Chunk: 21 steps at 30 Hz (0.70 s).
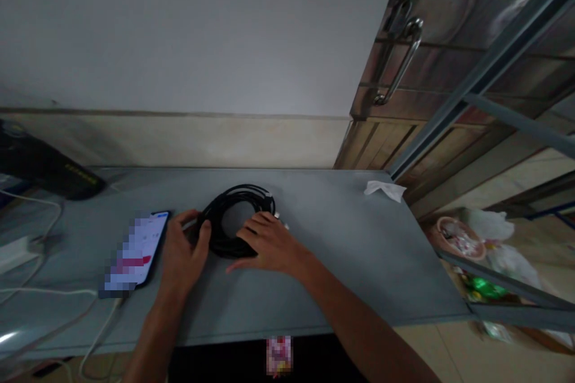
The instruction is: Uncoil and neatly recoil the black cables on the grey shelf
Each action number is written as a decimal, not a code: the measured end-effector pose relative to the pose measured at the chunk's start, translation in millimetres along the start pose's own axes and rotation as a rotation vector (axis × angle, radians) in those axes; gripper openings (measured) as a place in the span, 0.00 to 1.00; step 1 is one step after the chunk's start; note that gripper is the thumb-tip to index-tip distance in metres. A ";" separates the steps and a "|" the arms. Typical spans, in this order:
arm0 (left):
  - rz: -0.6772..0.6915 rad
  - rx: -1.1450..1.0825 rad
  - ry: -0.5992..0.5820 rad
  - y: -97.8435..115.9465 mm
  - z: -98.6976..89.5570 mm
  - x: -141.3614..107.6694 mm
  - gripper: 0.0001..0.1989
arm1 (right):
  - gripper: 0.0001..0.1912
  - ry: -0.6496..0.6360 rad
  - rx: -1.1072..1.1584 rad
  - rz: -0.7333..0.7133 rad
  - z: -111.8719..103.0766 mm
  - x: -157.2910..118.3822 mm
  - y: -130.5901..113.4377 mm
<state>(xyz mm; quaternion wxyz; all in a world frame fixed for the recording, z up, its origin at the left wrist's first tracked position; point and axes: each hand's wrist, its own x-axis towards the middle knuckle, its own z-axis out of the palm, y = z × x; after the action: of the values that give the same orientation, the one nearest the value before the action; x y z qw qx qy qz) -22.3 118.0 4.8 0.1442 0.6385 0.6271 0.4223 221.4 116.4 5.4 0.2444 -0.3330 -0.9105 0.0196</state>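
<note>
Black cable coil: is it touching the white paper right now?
Apart: the head view shows a stretch of tabletop between the coil and the white paper.

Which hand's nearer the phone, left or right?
Left. The left hand is just right of the phone, at the near-left side of the cable coil. The right hand is farther right, on the coil's right side.

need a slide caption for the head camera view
Left hand and right hand on a coiled black cable on a grey table, lit phone to the left.
</note>
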 end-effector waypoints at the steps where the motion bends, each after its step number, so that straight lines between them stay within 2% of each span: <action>1: 0.006 -0.011 -0.005 1.1 -0.2 -0.7 0.29 | 0.40 -0.022 -0.007 -0.001 0.0 0.4 -0.8; 4: 0.022 0.005 0.007 4.8 -1.5 -2.0 0.27 | 0.37 -0.075 -0.032 0.000 -0.6 1.4 -3.6; 7: 0.054 0.054 0.074 9.6 -5.1 -2.5 0.25 | 0.33 -0.085 -0.055 -0.015 -3.0 -0.3 -5.1; 11: 0.079 0.090 0.130 15.6 -11.3 -3.3 0.24 | 0.32 -0.098 -0.103 -0.026 -12.3 -11.7 2.3; 15: 0.102 0.081 0.113 16.5 -12.6 -4.2 0.22 | 0.30 -0.101 -0.107 0.032 -32.0 -38.7 22.9; 21: 0.128 0.065 0.059 15.2 -8.9 -4.3 0.22 | 0.23 -0.095 -0.212 0.182 -74.7 -101.7 58.0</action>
<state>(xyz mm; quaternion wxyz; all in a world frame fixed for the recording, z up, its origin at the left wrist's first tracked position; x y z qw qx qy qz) -17.7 108.4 19.4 0.0777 0.6690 0.6021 0.4287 357.2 89.4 15.7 0.1618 -0.4366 -0.8841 -0.0387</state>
